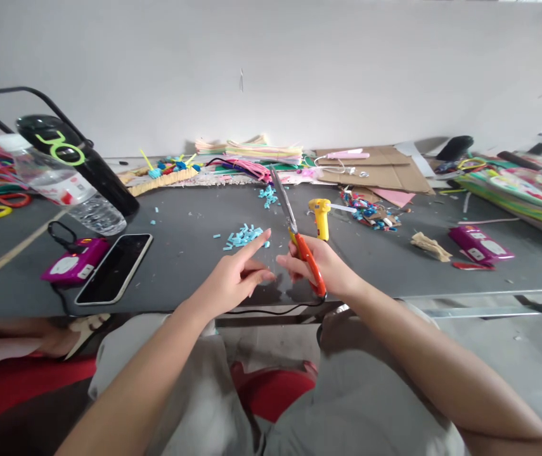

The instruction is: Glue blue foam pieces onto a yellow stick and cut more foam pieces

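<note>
My right hand [325,269] holds a pair of scissors [307,256] by the orange handles. Their blades point up and away, and look closed together. My left hand [232,275] is empty, with the index finger stretched out and the other fingers partly bent. Its fingertip lies just in front of a loose pile of short light-blue pieces [245,236] on the grey table [180,272]. A smaller heap of blue pieces [268,196] is farther back, beside the blades. A yellow glue gun [321,218] stands just beyond my right hand.
At left are a phone [115,269], a purple power box [75,261], a water bottle [66,183] and a black flask [90,171]. Bundled pipe cleaners [251,166] and cardboard [375,168] line the wall. Another purple power box [480,246] and colourful scraps [370,209] lie right.
</note>
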Demonstrator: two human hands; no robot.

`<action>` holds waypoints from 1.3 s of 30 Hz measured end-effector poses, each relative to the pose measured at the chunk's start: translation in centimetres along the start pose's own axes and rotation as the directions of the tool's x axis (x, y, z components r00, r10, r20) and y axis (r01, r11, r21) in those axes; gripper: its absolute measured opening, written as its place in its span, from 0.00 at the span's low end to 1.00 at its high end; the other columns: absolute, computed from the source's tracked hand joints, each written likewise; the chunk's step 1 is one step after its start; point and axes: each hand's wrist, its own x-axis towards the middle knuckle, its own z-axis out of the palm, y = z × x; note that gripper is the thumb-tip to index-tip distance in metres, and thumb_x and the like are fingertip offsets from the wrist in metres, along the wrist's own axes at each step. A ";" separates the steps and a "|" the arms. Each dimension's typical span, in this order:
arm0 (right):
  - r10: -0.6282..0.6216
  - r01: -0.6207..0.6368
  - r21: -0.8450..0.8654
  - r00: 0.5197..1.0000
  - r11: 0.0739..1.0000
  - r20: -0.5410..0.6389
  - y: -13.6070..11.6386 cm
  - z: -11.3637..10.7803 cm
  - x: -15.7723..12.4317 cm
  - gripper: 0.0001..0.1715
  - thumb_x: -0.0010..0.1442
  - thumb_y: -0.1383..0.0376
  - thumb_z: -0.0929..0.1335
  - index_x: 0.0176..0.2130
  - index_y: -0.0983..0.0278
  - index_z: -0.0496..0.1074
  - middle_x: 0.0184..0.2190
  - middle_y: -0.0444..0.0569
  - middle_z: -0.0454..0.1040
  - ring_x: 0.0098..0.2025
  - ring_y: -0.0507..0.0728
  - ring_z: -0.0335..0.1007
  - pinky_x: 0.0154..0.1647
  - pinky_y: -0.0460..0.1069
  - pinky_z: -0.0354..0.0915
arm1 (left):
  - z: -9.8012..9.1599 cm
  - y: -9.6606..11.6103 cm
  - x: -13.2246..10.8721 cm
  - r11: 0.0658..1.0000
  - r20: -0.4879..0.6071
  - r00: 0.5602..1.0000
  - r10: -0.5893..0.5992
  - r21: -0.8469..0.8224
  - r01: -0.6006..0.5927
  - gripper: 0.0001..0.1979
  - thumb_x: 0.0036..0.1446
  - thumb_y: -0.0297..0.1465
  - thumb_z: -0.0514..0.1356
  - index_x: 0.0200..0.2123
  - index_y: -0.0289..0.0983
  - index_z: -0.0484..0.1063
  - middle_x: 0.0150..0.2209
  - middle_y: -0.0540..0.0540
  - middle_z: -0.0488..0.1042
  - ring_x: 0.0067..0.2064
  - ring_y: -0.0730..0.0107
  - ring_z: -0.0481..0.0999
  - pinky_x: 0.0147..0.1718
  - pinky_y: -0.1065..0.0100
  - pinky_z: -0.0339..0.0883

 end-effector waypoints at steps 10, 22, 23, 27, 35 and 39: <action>-0.003 0.003 0.003 0.996 1.000 -0.085 -0.4 0.1 -0.1 0.19 0.54 0.56 0.75 0.31 0.62 0.63 0.28 0.45 0.75 0.28 0.52 0.67 0.28 0.48 0.62 | 0.8 0.1 -0.1 0.996 -0.102 0.994 0.038 -0.078 -0.046 0.48 0.62 0.37 0.62 0.73 0.57 0.32 0.67 0.35 0.63 0.25 0.77 0.75 0.28 0.67 0.76; 0.090 -0.118 0.279 0.990 0.953 0.110 -0.7 1.9 -0.4 0.24 0.49 0.58 0.77 0.27 0.62 0.60 0.22 0.40 0.72 0.25 0.51 0.68 0.29 0.49 0.62 | 1.0 0.8 0.0 0.960 0.008 0.998 -0.061 -0.272 0.061 0.59 0.57 0.34 0.67 0.70 0.66 0.22 0.71 0.36 0.53 0.25 0.75 0.77 0.21 0.66 0.77; 0.090 -0.120 0.303 0.990 0.945 0.110 -0.6 2.0 -0.4 0.23 0.49 0.59 0.77 0.27 0.62 0.60 0.22 0.40 0.71 0.25 0.51 0.68 0.30 0.49 0.62 | 1.0 0.8 0.0 0.959 0.001 0.998 -0.063 -0.276 0.061 0.59 0.57 0.34 0.67 0.69 0.67 0.21 0.72 0.36 0.52 0.25 0.75 0.78 0.22 0.65 0.78; 0.114 -0.160 0.379 0.984 0.911 0.140 0.2 2.4 -0.3 0.20 0.50 0.59 0.77 0.27 0.63 0.64 0.25 0.44 0.75 0.28 0.54 0.72 0.33 0.51 0.67 | 1.0 0.6 0.1 0.969 -0.024 0.998 -0.052 -0.245 0.044 0.58 0.59 0.32 0.66 0.69 0.66 0.20 0.73 0.36 0.49 0.27 0.75 0.79 0.25 0.63 0.80; 0.150 -0.208 0.386 0.973 0.899 0.177 1.1 2.8 -0.1 0.23 0.47 0.61 0.78 0.26 0.61 0.60 0.24 0.43 0.75 0.26 0.54 0.72 0.27 0.49 0.65 | 1.6 0.3 0.0 0.998 0.007 1.000 0.024 -0.050 -0.024 0.59 0.58 0.27 0.63 0.69 0.62 0.15 0.72 0.32 0.50 0.27 0.77 0.77 0.27 0.68 0.76; 0.139 -0.191 0.351 0.976 0.917 0.167 1.2 3.0 0.0 0.18 0.48 0.66 0.75 0.26 0.61 0.60 0.23 0.43 0.75 0.25 0.54 0.71 0.27 0.49 0.64 | 1.4 0.4 0.1 0.998 0.044 0.998 0.048 0.032 -0.049 0.60 0.56 0.22 0.61 0.69 0.58 0.13 0.72 0.30 0.49 0.30 0.76 0.78 0.30 0.71 0.74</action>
